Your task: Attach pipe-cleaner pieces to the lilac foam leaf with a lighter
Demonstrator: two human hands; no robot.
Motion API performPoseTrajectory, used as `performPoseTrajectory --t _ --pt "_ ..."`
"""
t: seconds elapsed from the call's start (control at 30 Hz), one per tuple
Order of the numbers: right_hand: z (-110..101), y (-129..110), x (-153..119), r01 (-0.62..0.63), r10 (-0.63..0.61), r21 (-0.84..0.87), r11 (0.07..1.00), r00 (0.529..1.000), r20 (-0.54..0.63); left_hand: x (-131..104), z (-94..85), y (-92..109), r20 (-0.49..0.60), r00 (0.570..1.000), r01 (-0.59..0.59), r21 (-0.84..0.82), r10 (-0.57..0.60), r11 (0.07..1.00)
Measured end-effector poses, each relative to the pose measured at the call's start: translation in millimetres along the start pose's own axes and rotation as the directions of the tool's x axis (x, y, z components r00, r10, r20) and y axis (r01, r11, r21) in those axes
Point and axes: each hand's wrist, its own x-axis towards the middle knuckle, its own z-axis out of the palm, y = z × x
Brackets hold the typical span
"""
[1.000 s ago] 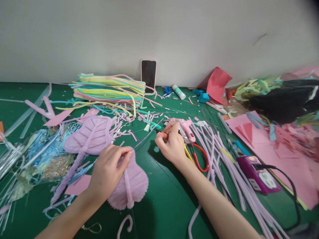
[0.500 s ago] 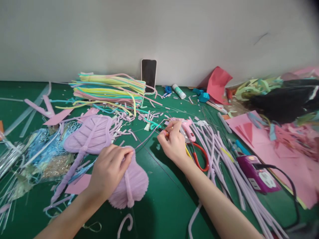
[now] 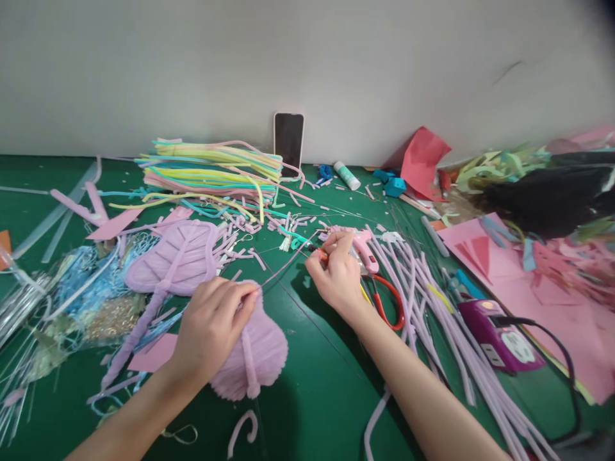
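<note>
My left hand pinches the top edge of a lilac fuzzy pipe-cleaner leaf, which has scalloped edges and a thick middle rib. From its top a thin purple strand runs up toward my right hand. The right fingers are closed around a small orange-and-black thing, mostly covered by them. Left of my left hand lies a finished-looking lilac leaf with a wrapped stem. A pink glue gun and red-handled scissors lie just beyond and beside my right hand.
Lilac pipe cleaners spread at the right, near a purple power box with a black cable. Behind are a bundle of coloured pipe cleaners, a phone leaning on the wall and a glue stick. Blue tassels lie left.
The whole view has shifted very slightly. Both hands keep nearly the same pose, with the leaf and the strand between them held as before.
</note>
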Motion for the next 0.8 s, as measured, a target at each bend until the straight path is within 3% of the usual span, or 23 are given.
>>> performPoseTrajectory --t 0.4,0.8 --pt "2.0 2.7 -0.5 0.048 -0.053 -0.102 0.994 0.998 -0.041 -0.3 1.4 -0.4 -0.008 1.000 0.019 -0.021 -0.019 1.000" --pt "3.1 0.6 -2.0 0.034 -0.034 -0.122 0.992 0.999 -0.001 1.9 0.7 1.6 -0.018 0.999 0.041 -0.051 -0.042 0.998"
